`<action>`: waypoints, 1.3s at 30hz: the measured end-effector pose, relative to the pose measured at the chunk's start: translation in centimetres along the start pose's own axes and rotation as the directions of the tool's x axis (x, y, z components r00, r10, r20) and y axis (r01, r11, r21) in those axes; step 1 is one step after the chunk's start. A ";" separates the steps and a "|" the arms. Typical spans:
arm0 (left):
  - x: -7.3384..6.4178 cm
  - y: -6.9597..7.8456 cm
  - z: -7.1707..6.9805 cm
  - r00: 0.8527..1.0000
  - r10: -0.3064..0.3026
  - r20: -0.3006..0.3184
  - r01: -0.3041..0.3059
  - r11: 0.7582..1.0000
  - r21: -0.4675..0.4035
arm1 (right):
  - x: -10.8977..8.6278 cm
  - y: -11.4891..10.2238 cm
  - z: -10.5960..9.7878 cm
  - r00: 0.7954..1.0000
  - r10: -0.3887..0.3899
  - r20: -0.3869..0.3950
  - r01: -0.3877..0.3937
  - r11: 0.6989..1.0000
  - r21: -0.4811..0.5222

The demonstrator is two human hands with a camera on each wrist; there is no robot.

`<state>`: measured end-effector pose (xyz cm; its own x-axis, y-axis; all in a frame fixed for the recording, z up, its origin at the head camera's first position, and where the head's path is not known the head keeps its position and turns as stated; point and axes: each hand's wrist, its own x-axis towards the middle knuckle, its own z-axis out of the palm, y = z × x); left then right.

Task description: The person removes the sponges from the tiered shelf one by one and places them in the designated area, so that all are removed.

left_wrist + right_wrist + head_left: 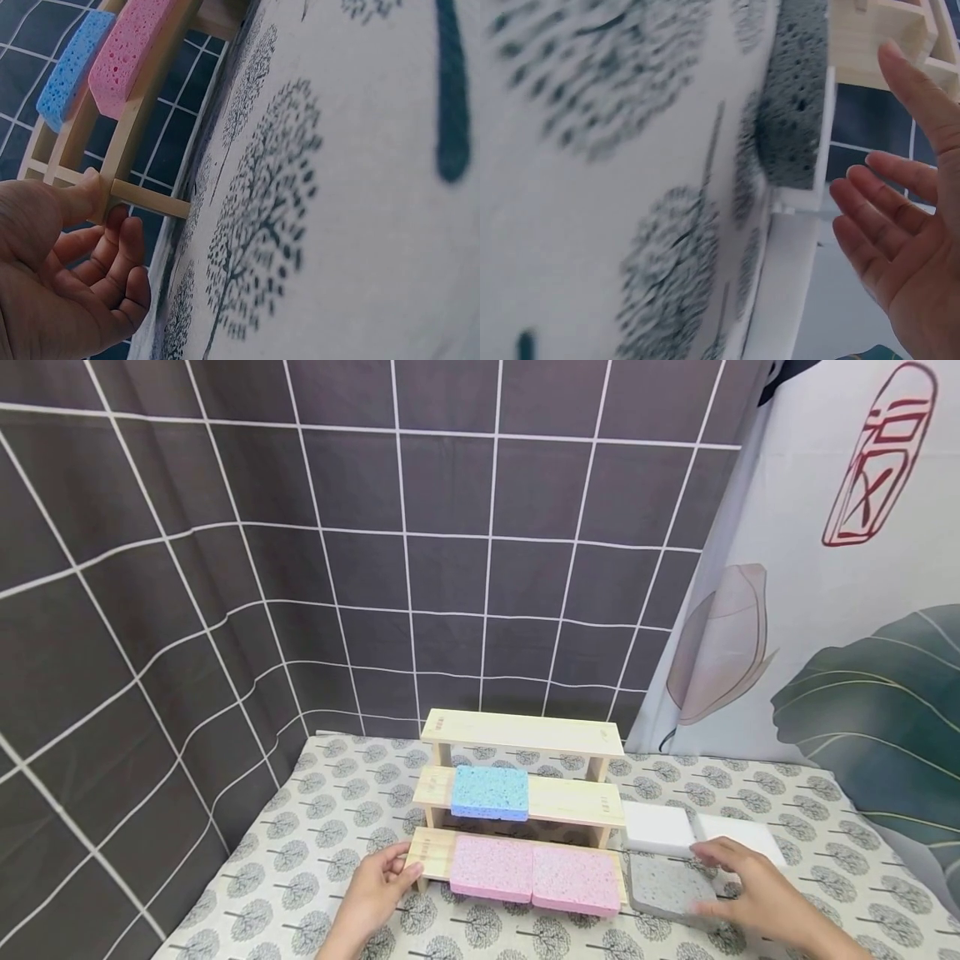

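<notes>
Shelf point(525, 732) on tree-print cloth point(352, 802), dark gridded backdrop point(446, 572), white leaf-print curtain point(795, 510)

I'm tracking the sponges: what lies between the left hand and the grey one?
The bare left end of the lowest shelf, then two pink sponges on it; the head view shows this.

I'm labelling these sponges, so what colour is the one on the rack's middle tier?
Blue; the sponge shows best in the head view.
</notes>
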<state>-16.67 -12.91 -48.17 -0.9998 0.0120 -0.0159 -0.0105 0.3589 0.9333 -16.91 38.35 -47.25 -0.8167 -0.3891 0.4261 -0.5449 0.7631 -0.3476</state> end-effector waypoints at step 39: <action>-0.1 0.3 -0.1 1.000 -0.018 0.002 0.018 1.000 -0.010 | 8.2 -6.9 -0.5 0.968 0.062 -0.243 0.008 0.961 0.275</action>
<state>-16.56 -12.90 -47.84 -0.9994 0.0072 -0.0336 -0.0289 0.3497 0.9364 -19.74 30.11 -40.97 -0.7782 -0.2042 0.5938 -0.5822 0.5890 -0.5605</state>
